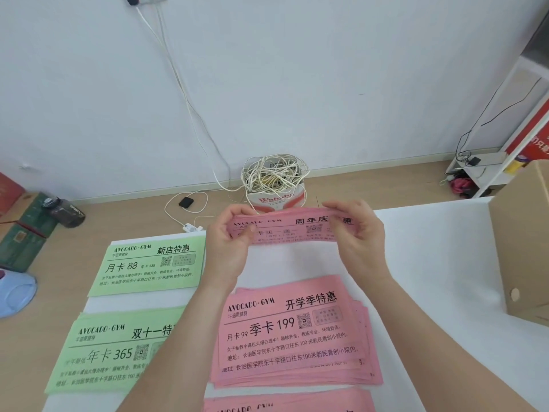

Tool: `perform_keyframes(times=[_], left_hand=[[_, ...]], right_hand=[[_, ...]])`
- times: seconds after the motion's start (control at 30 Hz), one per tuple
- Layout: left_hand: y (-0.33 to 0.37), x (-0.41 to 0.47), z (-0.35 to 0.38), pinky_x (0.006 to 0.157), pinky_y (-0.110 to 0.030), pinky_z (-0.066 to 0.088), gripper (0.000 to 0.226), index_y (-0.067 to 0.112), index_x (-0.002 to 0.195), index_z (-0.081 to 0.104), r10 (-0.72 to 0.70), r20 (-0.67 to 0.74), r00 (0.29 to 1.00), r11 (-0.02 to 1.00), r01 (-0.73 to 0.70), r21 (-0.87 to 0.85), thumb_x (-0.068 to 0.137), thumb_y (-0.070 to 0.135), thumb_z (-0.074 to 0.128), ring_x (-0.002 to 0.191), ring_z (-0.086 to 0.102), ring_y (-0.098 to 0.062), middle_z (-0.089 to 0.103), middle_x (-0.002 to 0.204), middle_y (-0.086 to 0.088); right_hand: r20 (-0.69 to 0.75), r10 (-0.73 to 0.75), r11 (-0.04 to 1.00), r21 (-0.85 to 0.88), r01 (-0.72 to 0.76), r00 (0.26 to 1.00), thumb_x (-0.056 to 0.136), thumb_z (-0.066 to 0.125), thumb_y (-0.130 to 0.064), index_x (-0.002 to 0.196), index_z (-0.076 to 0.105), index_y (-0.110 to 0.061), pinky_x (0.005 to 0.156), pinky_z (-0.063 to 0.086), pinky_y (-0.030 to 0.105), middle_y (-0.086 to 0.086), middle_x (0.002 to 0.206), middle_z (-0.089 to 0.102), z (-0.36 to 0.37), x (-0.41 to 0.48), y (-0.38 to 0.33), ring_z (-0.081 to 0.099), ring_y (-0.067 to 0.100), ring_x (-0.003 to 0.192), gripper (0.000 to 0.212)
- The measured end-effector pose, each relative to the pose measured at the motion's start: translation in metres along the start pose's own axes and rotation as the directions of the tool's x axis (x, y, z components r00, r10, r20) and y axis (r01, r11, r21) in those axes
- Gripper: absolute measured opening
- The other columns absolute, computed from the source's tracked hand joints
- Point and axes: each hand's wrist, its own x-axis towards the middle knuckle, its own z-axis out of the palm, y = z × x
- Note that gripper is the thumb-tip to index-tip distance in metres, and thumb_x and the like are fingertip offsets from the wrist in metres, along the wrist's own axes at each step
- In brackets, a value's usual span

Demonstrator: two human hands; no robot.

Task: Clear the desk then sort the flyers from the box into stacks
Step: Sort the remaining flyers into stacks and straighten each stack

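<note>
Both my hands hold one pink flyer in the air above the far part of the white desk. My left hand pinches its left end, my right hand its right end. Below lies a fanned stack of pink flyers, and another pink stack shows at the bottom edge. To the left lie a green flyer and a nearer green stack, partly hidden by my left forearm. The cardboard box stands at the desk's right edge.
On the floor beyond the desk stand a tub of coiled white cable, a black adapter and a power strip. A dark bottle and green boxes sit at left. A white shelf stands at right.
</note>
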Motion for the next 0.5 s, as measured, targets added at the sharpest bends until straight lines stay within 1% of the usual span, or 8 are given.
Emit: perform_keyframes(times=[0.1, 0.13, 0.2, 0.27, 0.3, 0.37, 0.43, 0.5], left_hand=[[-0.017, -0.002, -0.008, 0.084, -0.04, 0.047, 0.053, 0.035, 0.079, 0.061, -0.016, -0.023, 1.0, 0.996, 0.018, 0.089, 0.077, -0.019, 0.056, 0.087, 0.057, -0.012, 0.063, 0.081, 0.02], [-0.02, -0.004, -0.007, 0.085, -0.042, 0.046, 0.053, 0.035, 0.08, 0.06, -0.019, -0.02, 1.0, 0.993, 0.021, 0.112, 0.078, -0.017, 0.056, 0.087, 0.056, -0.012, 0.061, 0.082, 0.021], [-0.018, -0.007, -0.003, 0.082, -0.031, 0.045, 0.049, 0.032, 0.083, 0.056, -0.017, -0.013, 1.0, 0.99, 0.018, 0.138, 0.08, -0.017, 0.054, 0.084, 0.055, -0.003, 0.059, 0.082, 0.023], [-0.014, -0.007, -0.001, 0.079, -0.021, 0.045, 0.048, 0.027, 0.088, 0.053, -0.027, -0.023, 0.999, 0.992, 0.03, 0.121, 0.083, -0.02, 0.049, 0.082, 0.055, 0.006, 0.059, 0.085, 0.021], [-0.014, -0.006, -0.001, 0.08, -0.02, 0.045, 0.048, 0.027, 0.089, 0.052, -0.028, -0.031, 0.999, 0.992, 0.031, 0.12, 0.083, -0.02, 0.047, 0.082, 0.055, 0.006, 0.058, 0.085, 0.021], [-0.018, -0.006, -0.005, 0.083, -0.027, 0.046, 0.052, 0.033, 0.09, 0.05, -0.035, -0.045, 0.998, 0.988, 0.042, 0.15, 0.085, -0.018, 0.047, 0.085, 0.056, -0.002, 0.057, 0.086, 0.021], [-0.021, -0.007, -0.007, 0.083, -0.031, 0.046, 0.056, 0.04, 0.091, 0.046, -0.038, -0.049, 0.998, 0.983, 0.046, 0.179, 0.086, -0.015, 0.048, 0.087, 0.056, -0.009, 0.055, 0.09, 0.016], [-0.021, -0.007, -0.006, 0.082, -0.026, 0.045, 0.056, 0.041, 0.095, 0.041, -0.04, -0.039, 0.998, 0.981, 0.047, 0.19, 0.088, -0.014, 0.047, 0.085, 0.056, -0.004, 0.053, 0.094, 0.008]], right_hand=[[0.029, -0.005, 0.998, -0.062, 0.007, 1.0, 0.084, 0.054, 0.011, 0.1, 0.069, -0.026, 0.074, 0.038, 0.006, 0.003, 0.094, 0.053, -0.002, -0.006, 0.009, 0.051, -0.005, 0.082, 0.043], [0.042, -0.01, 0.997, -0.079, 0.014, 0.999, 0.085, 0.054, 0.009, 0.105, 0.067, -0.026, 0.075, 0.037, 0.006, 0.004, 0.096, 0.053, -0.001, -0.009, 0.012, 0.051, -0.004, 0.084, 0.043], [0.064, -0.028, 0.993, -0.112, 0.036, 0.998, 0.086, 0.052, 0.007, 0.114, 0.064, -0.022, 0.078, 0.037, 0.005, 0.004, 0.099, 0.053, 0.0, -0.011, 0.016, 0.051, -0.004, 0.089, 0.042], [0.072, -0.055, 0.984, -0.165, 0.066, 0.996, 0.086, 0.049, 0.012, 0.118, 0.063, -0.019, 0.079, 0.038, 0.006, 0.005, 0.1, 0.052, 0.0, -0.01, 0.021, 0.051, -0.003, 0.092, 0.046], [0.066, -0.079, 0.975, -0.201, 0.091, 0.995, 0.085, 0.047, 0.015, 0.118, 0.063, -0.018, 0.08, 0.038, 0.008, 0.005, 0.101, 0.052, 0.0, -0.01, 0.023, 0.051, -0.001, 0.093, 0.049], [0.054, -0.144, 0.954, -0.257, 0.153, 0.988, 0.082, 0.045, 0.018, 0.119, 0.063, -0.016, 0.082, 0.04, 0.012, 0.005, 0.102, 0.051, -0.001, -0.011, 0.027, 0.051, 0.004, 0.095, 0.054], [0.067, -0.175, 0.938, -0.292, 0.187, 0.982, 0.082, 0.043, 0.017, 0.122, 0.061, -0.015, 0.083, 0.041, 0.012, 0.005, 0.105, 0.05, -0.002, -0.013, 0.031, 0.051, 0.007, 0.097, 0.055], [0.099, -0.157, 0.932, -0.314, 0.181, 0.983, 0.081, 0.039, 0.014, 0.126, 0.057, -0.017, 0.085, 0.041, 0.01, 0.005, 0.11, 0.048, -0.003, -0.015, 0.033, 0.051, 0.009, 0.1, 0.058]])
